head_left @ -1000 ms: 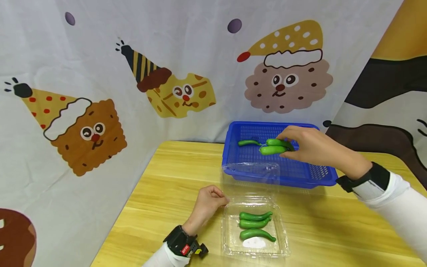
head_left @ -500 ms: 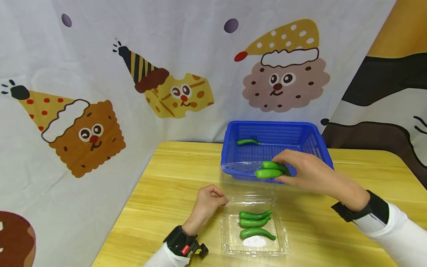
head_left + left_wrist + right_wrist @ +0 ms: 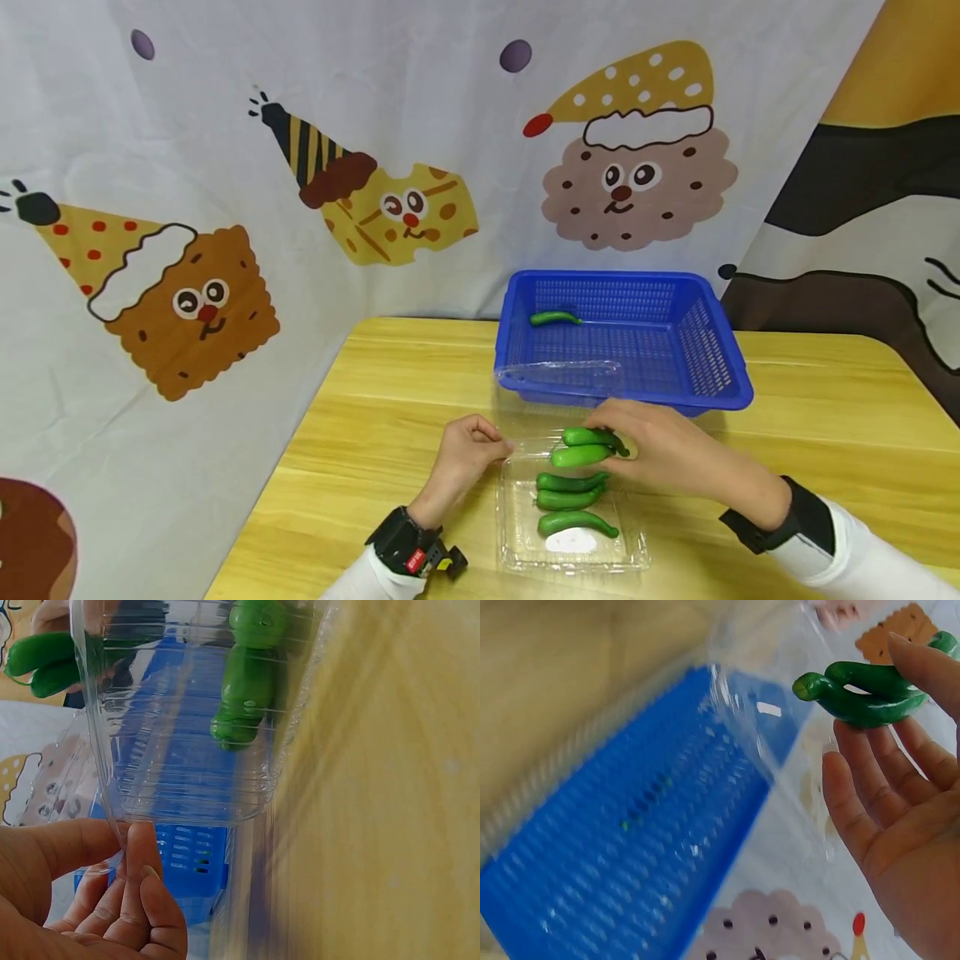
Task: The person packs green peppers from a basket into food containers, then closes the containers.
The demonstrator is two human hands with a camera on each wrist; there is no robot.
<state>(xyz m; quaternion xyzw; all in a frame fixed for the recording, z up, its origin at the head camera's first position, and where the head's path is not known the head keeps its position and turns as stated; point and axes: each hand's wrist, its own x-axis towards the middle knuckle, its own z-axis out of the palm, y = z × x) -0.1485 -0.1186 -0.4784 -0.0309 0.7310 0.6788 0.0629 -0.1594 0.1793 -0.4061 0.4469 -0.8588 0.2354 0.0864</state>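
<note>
Two green peppers are pinched side by side between the thumb and fingers of my right hand, above the back part of a clear plastic clamshell box. In the right wrist view the held peppers touch each other along their length. Three more green peppers lie in a column inside the box. My left hand pinches the box's edge near the hinge at its left back corner; the left wrist view shows the thumb and forefinger on the thin plastic. The clear lid stands raised at the back.
A blue plastic basket stands behind the box, with one green pepper at its back left. Everything rests on a wood-grain table. A cloth backdrop with cartoon prints hangs behind it.
My right hand has carried the two peppers from over the blue basket toward me, down to the clear box. The left hand has stayed at the box's corner.
</note>
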